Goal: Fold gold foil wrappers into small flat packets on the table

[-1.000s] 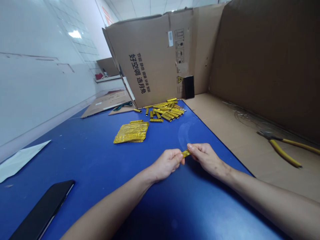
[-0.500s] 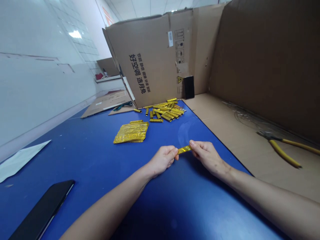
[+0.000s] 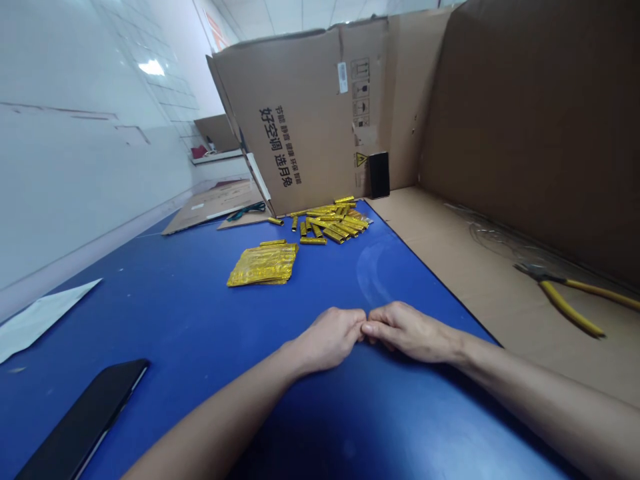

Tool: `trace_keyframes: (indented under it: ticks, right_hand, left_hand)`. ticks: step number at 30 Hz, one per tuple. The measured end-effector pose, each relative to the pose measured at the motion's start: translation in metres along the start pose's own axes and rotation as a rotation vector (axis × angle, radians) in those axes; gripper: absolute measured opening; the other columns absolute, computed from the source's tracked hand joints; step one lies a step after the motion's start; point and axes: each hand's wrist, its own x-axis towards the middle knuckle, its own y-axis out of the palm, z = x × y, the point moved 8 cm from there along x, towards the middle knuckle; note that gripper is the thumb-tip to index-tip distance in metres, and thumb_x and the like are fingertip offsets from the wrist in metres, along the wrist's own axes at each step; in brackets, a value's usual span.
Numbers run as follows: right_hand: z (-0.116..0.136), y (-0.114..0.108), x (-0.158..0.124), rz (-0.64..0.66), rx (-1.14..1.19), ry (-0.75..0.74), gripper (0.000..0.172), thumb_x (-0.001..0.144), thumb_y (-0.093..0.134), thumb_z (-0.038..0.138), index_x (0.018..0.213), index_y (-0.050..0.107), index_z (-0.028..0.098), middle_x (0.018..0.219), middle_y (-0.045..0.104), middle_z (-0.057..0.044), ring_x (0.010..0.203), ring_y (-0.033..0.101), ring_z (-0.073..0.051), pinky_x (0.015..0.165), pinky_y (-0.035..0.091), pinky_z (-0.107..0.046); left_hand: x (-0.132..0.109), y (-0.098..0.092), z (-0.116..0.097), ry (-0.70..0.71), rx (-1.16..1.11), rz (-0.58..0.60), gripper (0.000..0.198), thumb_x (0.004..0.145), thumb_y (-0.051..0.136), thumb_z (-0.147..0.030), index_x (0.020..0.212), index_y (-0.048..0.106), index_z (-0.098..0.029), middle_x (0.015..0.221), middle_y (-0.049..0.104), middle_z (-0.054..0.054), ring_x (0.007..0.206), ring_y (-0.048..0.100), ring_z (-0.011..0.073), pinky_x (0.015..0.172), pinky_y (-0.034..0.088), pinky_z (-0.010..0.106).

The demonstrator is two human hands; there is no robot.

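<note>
My left hand [image 3: 330, 340] and my right hand [image 3: 407, 331] rest low on the blue mat [image 3: 175, 300], both closed, with their fingertips pinched together and touching. The small gold foil strip they held a moment ago is hidden between the fingers. Farther back on the mat lies a flat stack of gold foil sheets [image 3: 263, 265]. Behind it is a loose pile of several rolled gold sticks [image 3: 330, 223].
A dark phone [image 3: 83, 420] lies at the near left and a white paper [image 3: 35, 320] at the left edge. Yellow-handled pliers [image 3: 565, 300] rest on the cardboard sheet [image 3: 475, 267] to the right. Tall cardboard panels [image 3: 300, 120] wall off the back and right, with a small black box [image 3: 379, 175] standing against them.
Both hands have dropped toward the mat and come together. The gold strip, stretched out between them half a second ago, no longer shows.
</note>
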Motion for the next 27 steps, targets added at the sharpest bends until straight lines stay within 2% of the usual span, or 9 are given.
trace_keyframes:
  ticks: [4,9,15,19,22,24,27]
  right_hand:
    - [-0.001,-0.005,0.001,-0.006,-0.072,0.008,0.034,0.084,0.037,0.04,0.067,0.054,0.015,0.052,0.041,0.004,0.047,0.035,-0.007,0.046,0.029,-0.019]
    - [-0.003,-0.017,0.002,-0.099,-0.151,-0.005,0.036,0.085,0.033,0.038,0.066,0.053,0.016,0.053,0.042,0.004,0.048,0.036,-0.008,0.047,0.029,-0.02]
    - [-0.002,-0.021,0.002,-0.169,-0.23,-0.006,0.036,0.087,0.029,0.036,0.062,0.048,0.018,0.053,0.043,0.002,0.049,0.037,-0.01,0.049,0.028,-0.022]
    - [-0.005,-0.02,0.003,-0.213,-0.315,-0.017,0.035,0.087,0.029,0.036,0.059,0.043,0.019,0.052,0.043,0.002,0.049,0.037,-0.01,0.05,0.026,-0.024]
    - [-0.006,-0.017,0.003,-0.233,-0.386,-0.034,0.033,0.086,0.031,0.036,0.058,0.04,0.02,0.051,0.04,0.002,0.047,0.032,-0.011,0.05,0.022,-0.026]
    - [-0.006,-0.013,0.001,-0.229,-0.413,-0.054,0.033,0.086,0.031,0.037,0.059,0.038,0.02,0.051,0.04,0.002,0.047,0.031,-0.011,0.05,0.021,-0.027]
    - [-0.003,-0.007,-0.001,-0.21,-0.413,-0.088,0.033,0.087,0.027,0.037,0.059,0.035,0.02,0.053,0.04,0.002,0.047,0.032,-0.011,0.051,0.022,-0.026]
  left_hand:
    - [0.004,-0.011,0.001,0.003,0.03,-0.022,0.028,0.085,0.031,-0.026,0.064,0.046,-0.016,0.06,0.048,-0.004,0.059,0.044,0.0094,0.058,0.032,0.019]
    - [0.006,-0.027,0.008,-0.016,0.066,-0.079,0.029,0.085,0.032,-0.028,0.063,0.046,-0.016,0.059,0.046,-0.004,0.057,0.043,0.0095,0.057,0.032,0.02]
    - [0.007,-0.034,0.018,-0.022,0.106,-0.106,0.031,0.086,0.031,-0.031,0.063,0.046,-0.016,0.056,0.045,-0.004,0.054,0.042,0.0096,0.054,0.031,0.02]
    - [0.007,-0.033,0.016,-0.003,0.159,-0.124,0.03,0.086,0.032,-0.03,0.066,0.049,-0.016,0.059,0.049,-0.003,0.056,0.045,0.0107,0.055,0.033,0.021]
    - [0.005,-0.027,0.004,0.046,0.241,-0.148,0.024,0.086,0.034,-0.026,0.076,0.053,-0.016,0.076,0.055,0.002,0.072,0.049,0.0146,0.067,0.034,0.025]
    - [0.003,-0.018,-0.007,0.099,0.4,-0.138,0.02,0.086,0.034,-0.023,0.081,0.053,-0.017,0.081,0.055,0.004,0.077,0.049,0.0169,0.071,0.034,0.027]
    - [-0.001,-0.005,-0.017,0.156,0.639,-0.112,0.022,0.087,0.03,-0.019,0.078,0.05,-0.017,0.076,0.055,0.004,0.071,0.049,0.0171,0.067,0.034,0.028]
